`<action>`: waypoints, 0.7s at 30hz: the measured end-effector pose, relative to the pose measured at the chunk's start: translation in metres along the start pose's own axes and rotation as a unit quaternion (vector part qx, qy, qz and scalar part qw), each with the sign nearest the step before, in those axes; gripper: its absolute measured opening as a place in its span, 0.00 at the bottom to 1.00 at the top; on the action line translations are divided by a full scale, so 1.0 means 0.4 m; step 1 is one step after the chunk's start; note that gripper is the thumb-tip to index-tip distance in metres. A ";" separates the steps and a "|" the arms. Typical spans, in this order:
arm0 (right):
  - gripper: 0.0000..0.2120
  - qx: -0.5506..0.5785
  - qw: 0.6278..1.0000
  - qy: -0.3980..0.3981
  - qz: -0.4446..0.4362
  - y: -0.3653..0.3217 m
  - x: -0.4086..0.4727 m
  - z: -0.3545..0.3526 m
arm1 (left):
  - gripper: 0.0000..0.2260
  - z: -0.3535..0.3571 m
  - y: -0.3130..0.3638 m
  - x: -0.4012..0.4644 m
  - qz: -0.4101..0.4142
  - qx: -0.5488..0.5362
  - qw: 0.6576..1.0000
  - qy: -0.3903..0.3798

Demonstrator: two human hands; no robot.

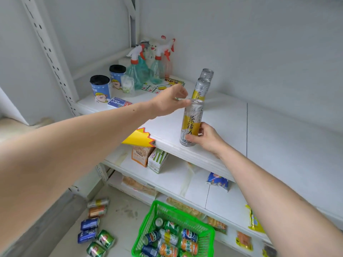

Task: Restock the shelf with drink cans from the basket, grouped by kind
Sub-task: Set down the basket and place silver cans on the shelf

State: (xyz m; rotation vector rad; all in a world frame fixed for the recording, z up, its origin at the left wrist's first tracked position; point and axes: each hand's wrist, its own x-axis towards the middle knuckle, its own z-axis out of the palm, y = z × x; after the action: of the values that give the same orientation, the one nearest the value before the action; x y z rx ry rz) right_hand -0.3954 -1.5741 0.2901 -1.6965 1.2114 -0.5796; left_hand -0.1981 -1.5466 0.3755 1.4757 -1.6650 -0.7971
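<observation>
Nearest to us, on the floor below, the green basket (148, 216) still carries a jumble of cans lying on their sides: blue cola, orange, green, and one silver-and-yellow. Beside its left wall six loose cans (96, 229) lie on the floor, blue, green, orange and one silver-and-yellow.

Higher up, our right hand (206, 139) wraps its thumb and fingers round the lower part of a tall silver-and-yellow tea can (191, 123), which stands upright at the very front edge of the shelf (278, 138). Our left hand (169, 102) reaches over from the left, fingers loosely bent, fingertips at the can's top rim; we cannot tell whether they touch or pinch it.

Behind this can, two more tea cans (202, 86) of the same kind form a line running toward the back wall, the front one just behind the held can.

At the far left corner of the shelf stand two blue paper cups (101, 88) and a cluster of spray bottles (146, 71).

What worries us is the front edge: the held can sits almost on the lip, so if we let go too soon, or nudge its top, it could tip off toward the basket. Pushing it back hard could knock down the slim cans behind.
</observation>
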 end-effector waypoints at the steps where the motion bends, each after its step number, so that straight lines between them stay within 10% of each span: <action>1: 0.25 0.006 1.000 0.009 0.001 0.004 0.017 -0.004 | 0.12 -0.001 -0.013 0.013 -0.005 0.014 1.000 0.006; 21: 0.25 -0.010 0.991 0.130 -0.007 0.078 0.266 0.000 | 0.22 0.080 -0.257 0.141 -0.131 0.310 0.933 -0.129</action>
State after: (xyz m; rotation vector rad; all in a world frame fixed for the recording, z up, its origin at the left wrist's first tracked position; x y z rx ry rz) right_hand -0.3674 -1.6729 0.2479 -1.6843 1.3921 -0.8202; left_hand -0.1747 -1.6178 0.2798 2.1365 -2.0654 -0.6508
